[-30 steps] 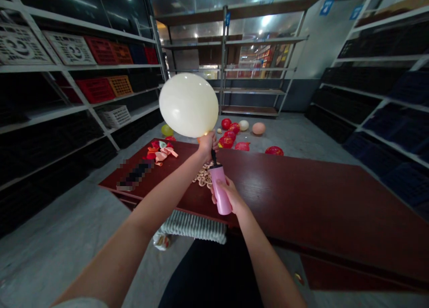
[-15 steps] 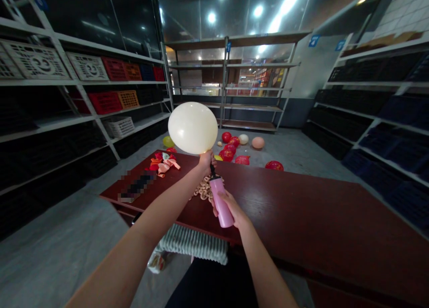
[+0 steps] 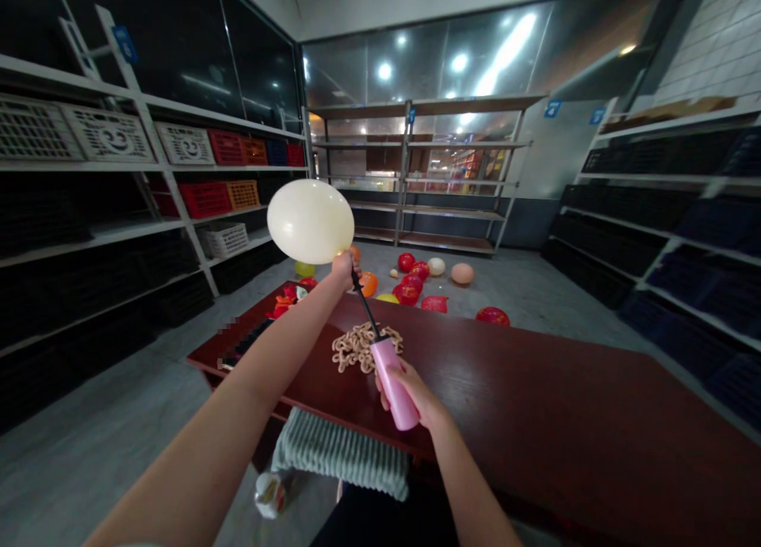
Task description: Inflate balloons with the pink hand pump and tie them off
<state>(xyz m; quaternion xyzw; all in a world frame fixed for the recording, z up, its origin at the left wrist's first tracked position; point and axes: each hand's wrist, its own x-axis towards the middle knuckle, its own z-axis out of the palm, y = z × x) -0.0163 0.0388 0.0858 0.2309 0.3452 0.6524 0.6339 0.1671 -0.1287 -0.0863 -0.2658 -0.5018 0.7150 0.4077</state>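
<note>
A large cream-white balloon (image 3: 310,220) is inflated above the far left part of the table. My left hand (image 3: 343,271) is closed at its neck, where the black nozzle end of the pump meets it. Lower down, my right hand (image 3: 409,392) wraps round the pink barrel of the balloon pump (image 3: 393,372). The black rod of the pump is drawn out long between my two hands. Beneath the rod lies a heap of beige, curled links (image 3: 357,347) on the table. Uninflated red and orange balloons (image 3: 284,301) lie partly behind my left forearm.
The dark red-brown table (image 3: 523,372) stretches to the right. On the floor beyond are red balloons (image 3: 411,284), an orange balloon (image 3: 369,283) and a peach balloon (image 3: 462,273). Shelves with crates (image 3: 196,200) line the left side. A grey-green ribbed cloth (image 3: 342,450) hangs below the near edge.
My left hand and the white balloon have moved left, away from the pink barrel. The pump's rod has come out long. The view has tilted up slightly.
</note>
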